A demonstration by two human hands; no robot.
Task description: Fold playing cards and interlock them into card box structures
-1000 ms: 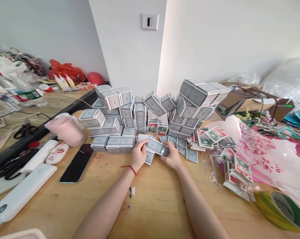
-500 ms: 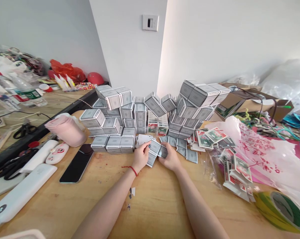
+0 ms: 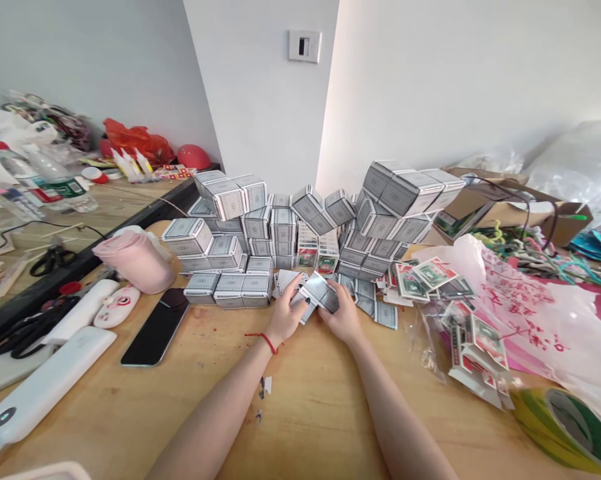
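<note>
Grey patterned cardboard carton (image 3: 316, 293), partly folded, sits just above the wooden table (image 3: 305, 413), directly in front of the stacked wall of matching grey boxes (image 3: 280, 227). Left hand (image 3: 285, 319) and right hand (image 3: 344, 317) pinch it, fingers closed on opposite ends. It is judged light, thin and easily creased. Grip at the edges and fold lines, not the panels.

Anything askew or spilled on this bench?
Yes. Stacked boxes sit unevenly; two top middle boxes tilt on edge. Flat cartons lie scattered right of the carton held by left hand and right hand.
</note>
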